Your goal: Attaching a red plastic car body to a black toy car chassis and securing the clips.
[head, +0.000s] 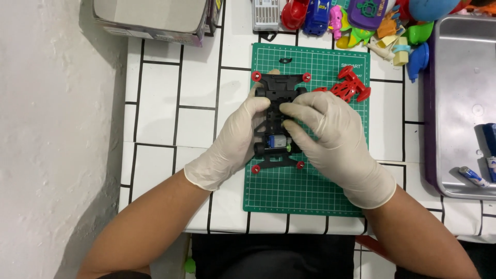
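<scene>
A black toy car chassis (279,85) with small red rollers at its corners lies lengthwise on a green cutting mat (310,196). A small silver motor (278,141) shows in its near end. My left hand (238,137), in a white glove, grips the chassis along its left side. My right hand (323,132), also gloved, lies over the right side with its fingertips pressed on the middle of the chassis. A red plastic car part (349,85) rests on the mat just beyond my right hand.
A white tiled table (170,113) carries the mat. A metal tray (460,98) at the right holds batteries (474,176). Colourful plastic toys (361,20) crowd the far edge, with a cardboard box (155,18) at far left. A white wall runs along the left.
</scene>
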